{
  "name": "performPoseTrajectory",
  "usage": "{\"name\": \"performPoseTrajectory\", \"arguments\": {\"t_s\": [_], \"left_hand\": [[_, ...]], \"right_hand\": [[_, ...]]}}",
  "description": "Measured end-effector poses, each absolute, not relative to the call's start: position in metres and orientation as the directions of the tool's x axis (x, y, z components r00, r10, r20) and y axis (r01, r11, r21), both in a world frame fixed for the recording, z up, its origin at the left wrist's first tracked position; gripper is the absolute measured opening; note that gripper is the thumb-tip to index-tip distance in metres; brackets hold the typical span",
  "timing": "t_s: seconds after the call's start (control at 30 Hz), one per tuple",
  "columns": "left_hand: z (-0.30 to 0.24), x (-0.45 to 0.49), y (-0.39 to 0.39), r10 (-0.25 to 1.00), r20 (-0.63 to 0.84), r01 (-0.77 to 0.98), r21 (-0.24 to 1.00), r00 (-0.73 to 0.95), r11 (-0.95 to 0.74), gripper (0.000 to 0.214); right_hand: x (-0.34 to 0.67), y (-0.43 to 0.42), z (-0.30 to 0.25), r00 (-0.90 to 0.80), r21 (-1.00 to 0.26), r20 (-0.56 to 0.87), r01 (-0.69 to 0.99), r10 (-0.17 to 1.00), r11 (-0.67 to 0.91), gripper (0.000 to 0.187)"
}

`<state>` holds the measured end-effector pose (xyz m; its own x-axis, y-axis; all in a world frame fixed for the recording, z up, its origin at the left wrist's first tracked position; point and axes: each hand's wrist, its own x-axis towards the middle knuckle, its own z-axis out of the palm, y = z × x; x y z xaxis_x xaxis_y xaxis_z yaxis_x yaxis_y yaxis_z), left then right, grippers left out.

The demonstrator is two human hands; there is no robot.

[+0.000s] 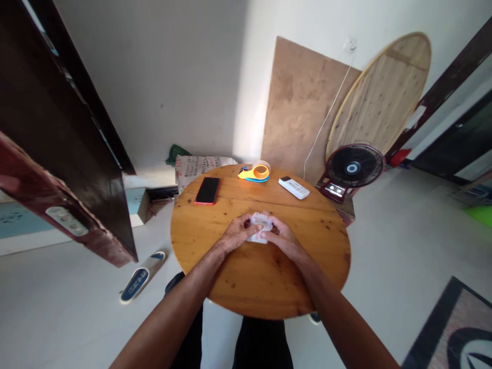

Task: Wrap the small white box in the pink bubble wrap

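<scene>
Between my two hands is a small crumpled white plastic packet with some reddish print on its lower part. My left hand grips its left side, thumb lying across the front. On the other side my right hand pinches the packet, its thumb also on the front face. Whether anything is inside the packet I cannot tell. Both hands are over the middle of a round wooden table. Behind them stands an orange and blue tape dispenser with a roll of tape.
A phone with a red edge lies at the table's back left, a white remote control at the back right. Beyond the right edge is a dark fan. A slipper lies on the floor beside a dark door.
</scene>
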<state>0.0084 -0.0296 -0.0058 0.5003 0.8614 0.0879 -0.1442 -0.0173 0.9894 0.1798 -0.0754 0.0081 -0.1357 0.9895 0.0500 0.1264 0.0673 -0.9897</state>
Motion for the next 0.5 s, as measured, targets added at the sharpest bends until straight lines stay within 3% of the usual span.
{"name": "performPoseTrajectory", "arguments": {"t_s": [0.2,0.37,0.5], "left_hand": [[-0.0028,0.0062,-0.0314,0.776,0.117,-0.295,0.951,0.620,0.093,0.055],[-0.0018,0.0057,-0.0306,0.821,0.041,-0.283,0.948,0.569,0.149,0.054],[-0.0055,0.0079,-0.0306,0.835,0.060,-0.305,0.943,0.547,0.132,0.055]], "right_hand": [[0.1807,-0.0730,0.0041,-0.133,-0.987,0.072,0.133,0.988,0.090,0.050],[0.1786,-0.0748,0.0015,-0.129,-0.986,0.085,0.132,0.988,0.102,0.055],[0.1753,-0.0755,0.0023,-0.056,-0.982,0.095,0.159,0.994,0.103,0.055]]}}
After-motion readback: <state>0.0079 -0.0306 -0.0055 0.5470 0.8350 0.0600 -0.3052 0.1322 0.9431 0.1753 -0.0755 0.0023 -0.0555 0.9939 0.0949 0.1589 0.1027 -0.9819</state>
